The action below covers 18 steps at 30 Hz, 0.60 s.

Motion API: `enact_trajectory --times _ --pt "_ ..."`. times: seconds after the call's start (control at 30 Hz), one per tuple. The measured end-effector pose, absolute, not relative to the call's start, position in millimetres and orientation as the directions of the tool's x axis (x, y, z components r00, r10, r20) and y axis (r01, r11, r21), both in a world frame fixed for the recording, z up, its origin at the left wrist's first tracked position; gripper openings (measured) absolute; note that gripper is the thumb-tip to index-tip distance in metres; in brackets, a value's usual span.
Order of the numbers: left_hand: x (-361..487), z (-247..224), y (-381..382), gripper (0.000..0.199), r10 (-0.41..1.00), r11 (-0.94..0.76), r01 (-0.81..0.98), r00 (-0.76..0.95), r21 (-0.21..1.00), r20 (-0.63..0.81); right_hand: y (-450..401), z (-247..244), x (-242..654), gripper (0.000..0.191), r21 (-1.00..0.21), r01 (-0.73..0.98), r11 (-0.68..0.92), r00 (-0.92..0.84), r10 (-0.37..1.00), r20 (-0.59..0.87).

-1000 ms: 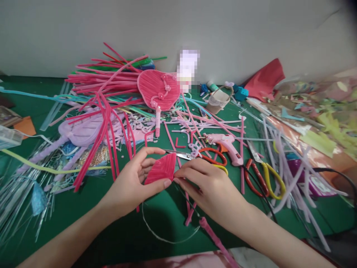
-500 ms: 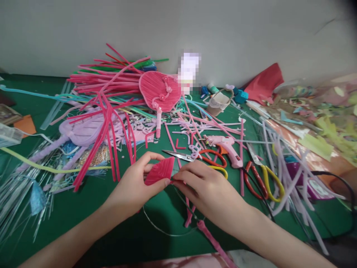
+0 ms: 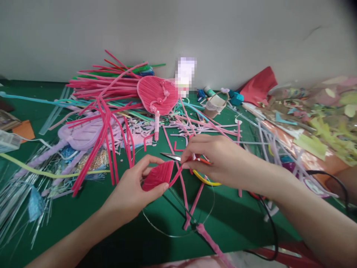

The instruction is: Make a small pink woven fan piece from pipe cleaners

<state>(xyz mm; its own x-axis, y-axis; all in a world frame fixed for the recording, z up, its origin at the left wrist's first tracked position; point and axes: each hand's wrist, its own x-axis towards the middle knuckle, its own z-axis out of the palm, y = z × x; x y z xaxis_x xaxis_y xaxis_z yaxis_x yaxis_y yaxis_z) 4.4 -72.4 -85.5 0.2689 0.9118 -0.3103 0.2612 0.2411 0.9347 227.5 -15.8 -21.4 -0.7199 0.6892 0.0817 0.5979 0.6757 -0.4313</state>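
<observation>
My left hand [image 3: 139,182] is closed around a small red fuzzy panel [image 3: 158,175] made of pipe cleaners laid side by side, thumb at its lower right corner. A loose red pipe cleaner [image 3: 176,176] runs from that corner up to my right hand [image 3: 208,152], whose fingertips pinch its end. Beneath my right hand lie scissors with an orange handle, their blades [image 3: 170,156] showing, and a yellow handle [image 3: 206,180]. Below both hands are a thin clear wire loop [image 3: 156,230] and a pink wrapped stick [image 3: 213,243] with a dark wire end.
A red fan-shaped piece [image 3: 157,95] with small flowers stands at the back, beside a pile of pipe cleaners [image 3: 95,87]. A lilac fan piece [image 3: 80,132] lies left. A small basket [image 3: 214,106] and paper scraps [image 3: 311,147] are right. A black cable [image 3: 275,230] hangs under my right forearm.
My right hand has moved up and right from the panel's corner, drawing the red pipe cleaner out. My right forearm now covers the pink glue gun. My left hand stays nearly in place.
</observation>
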Motion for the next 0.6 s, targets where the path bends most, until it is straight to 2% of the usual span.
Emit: enact_trajectory --times 0.17,0.37,0.47,0.6 --pt "3.4 -84.3 -74.6 0.034 0.920 0.206 0.243 0.282 0.948 -0.272 4.9 -14.9 213.2 0.010 -0.508 0.566 0.649 -0.746 0.666 0.018" --pt "2.4 -82.8 -77.3 0.031 0.940 0.110 0.278 0.283 0.954 -0.191 15.0 -8.5 210.7 0.005 -0.637 0.563 0.527 -0.751 0.647 -0.129" --pt "2.3 -81.8 -78.8 0.032 0.943 0.064 0.321 0.291 0.945 -0.163 18.1 -12.7 216.4 0.013 -0.782 0.509 0.361 -0.757 0.620 -0.207" --pt "0.7 -80.2 -81.9 0.035 0.950 0.020 0.362 0.284 0.932 -0.131 16.8 -28.1 224.5 0.020 -0.916 0.398 -0.038 -0.737 0.581 -0.345"
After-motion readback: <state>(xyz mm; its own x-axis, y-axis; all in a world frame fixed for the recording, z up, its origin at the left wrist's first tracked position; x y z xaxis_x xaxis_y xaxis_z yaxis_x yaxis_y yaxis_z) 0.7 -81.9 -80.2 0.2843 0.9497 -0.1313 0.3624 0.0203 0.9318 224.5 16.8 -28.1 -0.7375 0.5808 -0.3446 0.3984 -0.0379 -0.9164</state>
